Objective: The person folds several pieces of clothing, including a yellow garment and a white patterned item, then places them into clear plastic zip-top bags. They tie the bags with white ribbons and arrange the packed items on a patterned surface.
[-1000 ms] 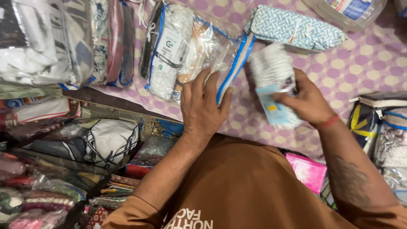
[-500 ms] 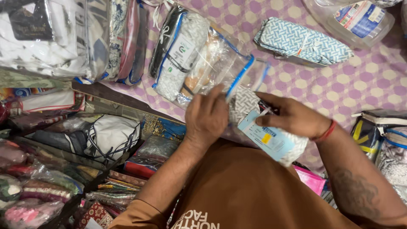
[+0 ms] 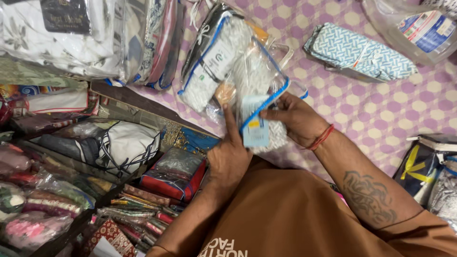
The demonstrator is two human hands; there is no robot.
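My left hand (image 3: 231,159) and my right hand (image 3: 295,119) both grip a clear plastic zip bag with blue piping (image 3: 257,78) that holds folded white patterned fabric. A light blue card insert (image 3: 254,121) shows at the bag's near end, between my fingers. My left fingers press against the bag's near side. My right fingers pinch its blue edge. The bag leans against a second clear bag of white fabric (image 3: 214,59) lying on the purple dotted sheet (image 3: 381,109).
A folded blue-and-white patterned bundle (image 3: 357,52) lies at the back right, a clear plastic container (image 3: 419,28) beyond it. Packed bedding bags (image 3: 71,38) stand at the back left. Shelves of wrapped textiles (image 3: 71,190) fill the left. More bags (image 3: 428,166) sit at the right.
The white fabric packet with the blue card has gone from my right hand's open grasp into the clear bag. Both hands have closed in on the bag's near end.
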